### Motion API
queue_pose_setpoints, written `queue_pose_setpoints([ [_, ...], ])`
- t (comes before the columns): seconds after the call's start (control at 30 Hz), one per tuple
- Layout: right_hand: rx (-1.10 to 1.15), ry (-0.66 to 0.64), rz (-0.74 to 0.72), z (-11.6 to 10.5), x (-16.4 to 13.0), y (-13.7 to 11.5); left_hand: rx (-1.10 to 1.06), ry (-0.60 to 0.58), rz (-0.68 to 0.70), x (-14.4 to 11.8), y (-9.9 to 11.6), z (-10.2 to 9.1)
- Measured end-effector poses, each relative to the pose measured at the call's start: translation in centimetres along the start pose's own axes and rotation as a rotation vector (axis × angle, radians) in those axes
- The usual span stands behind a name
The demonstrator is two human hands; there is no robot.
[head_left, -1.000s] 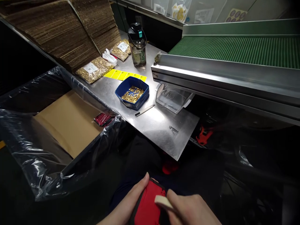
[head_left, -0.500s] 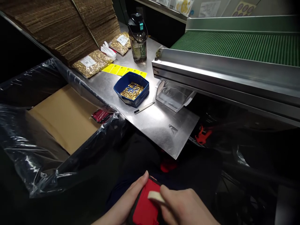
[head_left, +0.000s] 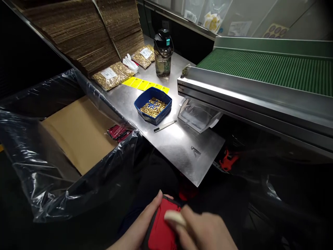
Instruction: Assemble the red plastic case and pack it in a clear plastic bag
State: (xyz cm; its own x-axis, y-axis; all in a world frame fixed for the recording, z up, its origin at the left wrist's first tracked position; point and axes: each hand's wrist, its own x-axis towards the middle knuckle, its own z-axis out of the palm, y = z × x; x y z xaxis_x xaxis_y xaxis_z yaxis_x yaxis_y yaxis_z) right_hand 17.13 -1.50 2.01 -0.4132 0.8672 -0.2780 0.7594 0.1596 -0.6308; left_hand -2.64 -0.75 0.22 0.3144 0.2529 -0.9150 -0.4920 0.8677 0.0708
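Low in the head view, my left hand (head_left: 147, 222) is wrapped round a red flat object with black edges (head_left: 161, 225), its kind not clear. Pinched between the fingers of my right hand (head_left: 205, 229) is a cream-coloured, curved, pad-like piece (head_left: 174, 217), its tip against the red face. The right hand is slightly blurred. Beyond them on the metal table (head_left: 179, 156) lie a small nail clipper (head_left: 195, 151) and a pen-like tool with a dark end (head_left: 164, 126). A blue tray (head_left: 165, 111) there holds many small gold pieces (head_left: 154, 107).
At left a plastic-lined box (head_left: 78, 135) contains a cardboard sheet and dark red items (head_left: 118, 133). A green conveyor (head_left: 260, 69) juts in from the right above a clear bin (head_left: 196, 114). A bottle (head_left: 163, 57), bags of gold pieces (head_left: 114, 76) and strapped cardboard (head_left: 85, 34) stand behind.
The surroundings sit lower and mostly further right in the view as the camera turns. My right hand still holds the cream piece on the red face, shifted only slightly.
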Motion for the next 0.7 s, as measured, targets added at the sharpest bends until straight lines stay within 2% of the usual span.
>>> queue_pose_setpoints([
  [0.03, 0.104, 0.018, 0.076, -0.6, 2.0, 0.3, -0.008, 0.014, 0.026, 0.3, 0.3, -0.1],
  [0.07, 0.181, 0.107, 0.172, -1.1, 4.4, 0.8, -0.008, 0.033, 0.063, 0.5, 0.7, -0.2],
  [0.13, 0.125, 0.312, 0.322, -1.3, 9.9, 2.2, 0.016, 0.057, 0.165, 1.0, 1.4, -0.6],
  [0.23, 0.058, 0.380, 0.341, -0.6, 17.2, 4.2, 0.158, -0.030, 0.336, 1.0, 2.1, -1.3],
  [0.3, 0.018, 0.432, 0.316, -0.2, 19.3, 5.0, 0.395, -0.068, 0.497, 0.8, 2.1, -1.9],
  [0.33, -0.002, 0.468, 0.300, -0.1, 19.2, 5.4, 0.545, -0.033, 0.602, 0.6, 2.0, -2.1],
  [0.4, -0.029, 0.544, 0.270, -0.5, 17.0, 6.9, 0.846, 0.116, 0.790, 0.5, 1.6, -2.6],
  [0.43, -0.043, 0.579, 0.266, -0.9, 15.1, 8.2, 0.965, 0.193, 0.842, 0.4, 1.5, -2.7],
  [0.5, -0.092, 0.641, 0.299, -2.0, 10.5, 12.2, 1.093, 0.272, 0.837, 0.5, 1.3, -2.8],
  [0.53, -0.205, 0.661, 0.320, -2.5, 8.1, 14.8, 1.110, 0.267, 0.805, 0.5, 1.4, -2.7],
  [0.57, -0.332, 0.629, 0.353, -2.9, 5.9, 17.6, 1.105, 0.245, 0.776, 0.6, 1.5, -2.6],
  [0.63, -0.594, 0.490, 0.345, -3.2, 2.5, 23.4, 1.064, 0.160, 0.750, 0.6, 1.9, -2.2],
  [0.7, -0.650, 0.392, 0.288, -2.9, 0.6, 28.3, 1.043, 0.066, 0.763, 0.6, 2.4, -1.7],
])
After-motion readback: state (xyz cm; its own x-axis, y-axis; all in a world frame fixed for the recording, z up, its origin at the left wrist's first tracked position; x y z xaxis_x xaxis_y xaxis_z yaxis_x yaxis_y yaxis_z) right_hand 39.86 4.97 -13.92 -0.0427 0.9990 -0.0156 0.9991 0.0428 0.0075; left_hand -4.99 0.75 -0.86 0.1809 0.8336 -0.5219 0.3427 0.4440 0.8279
